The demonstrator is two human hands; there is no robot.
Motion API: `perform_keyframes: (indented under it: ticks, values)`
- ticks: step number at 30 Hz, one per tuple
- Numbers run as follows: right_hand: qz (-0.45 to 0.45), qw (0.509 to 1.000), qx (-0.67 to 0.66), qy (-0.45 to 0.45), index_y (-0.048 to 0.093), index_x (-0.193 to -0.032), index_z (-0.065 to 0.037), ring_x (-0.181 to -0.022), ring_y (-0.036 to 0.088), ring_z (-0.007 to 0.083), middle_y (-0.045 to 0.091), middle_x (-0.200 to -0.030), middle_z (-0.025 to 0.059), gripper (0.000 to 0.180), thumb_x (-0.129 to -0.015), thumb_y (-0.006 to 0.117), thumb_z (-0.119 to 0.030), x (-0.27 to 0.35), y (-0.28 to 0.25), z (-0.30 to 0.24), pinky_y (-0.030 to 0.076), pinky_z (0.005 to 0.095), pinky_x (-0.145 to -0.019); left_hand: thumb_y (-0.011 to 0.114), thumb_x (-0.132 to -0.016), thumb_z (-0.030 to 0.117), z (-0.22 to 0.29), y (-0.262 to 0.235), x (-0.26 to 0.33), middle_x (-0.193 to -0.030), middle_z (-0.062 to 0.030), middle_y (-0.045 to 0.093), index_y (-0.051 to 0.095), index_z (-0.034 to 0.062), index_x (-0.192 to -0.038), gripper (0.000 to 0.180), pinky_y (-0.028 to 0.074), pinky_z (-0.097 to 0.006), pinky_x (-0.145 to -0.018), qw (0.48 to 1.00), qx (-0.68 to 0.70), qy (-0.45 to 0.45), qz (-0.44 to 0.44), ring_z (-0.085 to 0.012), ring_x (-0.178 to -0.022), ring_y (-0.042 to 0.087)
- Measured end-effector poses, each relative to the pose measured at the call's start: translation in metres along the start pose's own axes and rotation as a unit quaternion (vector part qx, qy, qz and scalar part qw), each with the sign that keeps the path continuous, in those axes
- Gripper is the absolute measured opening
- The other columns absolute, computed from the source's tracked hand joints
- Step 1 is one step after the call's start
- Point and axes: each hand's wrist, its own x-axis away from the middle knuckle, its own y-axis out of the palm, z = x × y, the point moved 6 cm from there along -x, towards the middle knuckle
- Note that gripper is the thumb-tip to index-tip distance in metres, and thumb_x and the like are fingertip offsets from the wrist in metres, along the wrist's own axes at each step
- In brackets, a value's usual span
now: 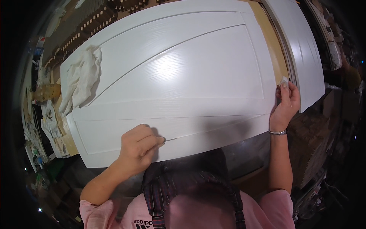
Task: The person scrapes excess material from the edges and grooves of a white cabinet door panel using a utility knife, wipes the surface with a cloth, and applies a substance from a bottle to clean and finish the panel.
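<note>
Partly hidden, left hand [139, 147] fingers pinched on unclear tool against white door [183, 76], right hand [286, 101] gripping small white scrap [283, 80].

The left hand [139, 147] presses fingertips into a groove of the white door panel [179, 76]; the right hand [286, 101] pinches a small white wad [284, 81] at its right edge.

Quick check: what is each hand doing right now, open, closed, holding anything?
Left hand: closed, fingertips pinched on the white door panel; any tool is hidden.
Right hand: closed on a small white wad.
</note>
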Motion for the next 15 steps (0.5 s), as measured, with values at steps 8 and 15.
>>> perform_keyframes:
  ticks: [8, 15]
  values:
    - [-0.011, 1.000, -0.007, -0.008, 0.060, -0.114, 0.005, -0.081, 0.055, 0.0052, 0.063, -0.092, 0.0005, 0.024, -0.096, 0.066, -0.010, -0.002, 0.000, 0.001, 0.045, 0.0196, -0.073, 0.072, -0.062, -0.005, 0.020, 0.010, -0.003, -0.066, -0.0054, 0.051, 0.069, -0.0012, -0.082, 0.020, 0.035, -0.034, -0.049, 0.980, -0.151, 0.128, 0.002, -0.0216, -0.058, 0.049]
    - [-0.013, 1.000, 0.008, -0.005, 0.060, -0.115, 0.005, -0.082, 0.055, 0.0048, 0.063, -0.095, 0.0006, 0.024, -0.097, 0.064, -0.010, -0.001, 0.000, -0.001, 0.045, 0.0188, -0.074, 0.072, -0.063, -0.001, 0.028, 0.009, -0.007, -0.068, -0.0045, 0.053, 0.070, -0.0023, -0.084, 0.021, 0.033, -0.032, -0.048, 0.965, -0.181, 0.190, 0.015, -0.0203, -0.059, 0.049]
